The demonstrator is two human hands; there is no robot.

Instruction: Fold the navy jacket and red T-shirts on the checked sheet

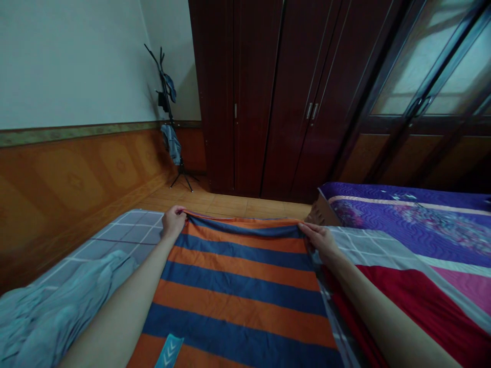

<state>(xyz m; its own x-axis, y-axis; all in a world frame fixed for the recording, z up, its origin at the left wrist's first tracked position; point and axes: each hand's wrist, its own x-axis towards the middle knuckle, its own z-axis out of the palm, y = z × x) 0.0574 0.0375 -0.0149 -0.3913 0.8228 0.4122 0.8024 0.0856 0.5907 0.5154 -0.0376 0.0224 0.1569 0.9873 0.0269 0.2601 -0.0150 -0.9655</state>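
An orange and blue striped cloth (241, 286) is stretched between my two hands, its far edge lifted a little and sagging slightly in the middle. My left hand (174, 222) pinches the far left corner. At the far right corner, my right hand (316, 237) grips the edge between thumb and fingers. A light blue patch with white arrow marks (169, 351) shows on the cloth near the bottom of the view. The near end of the cloth runs out of the frame.
Under the cloth lies a grey checked bedspread (134, 227). Crumpled pale blue fabric (76, 301) is on the left, red fabric (414, 291) on the right. Beyond are a purple floral bed (414, 214), a dark red wardrobe (253, 102) and a coat stand (166, 102).
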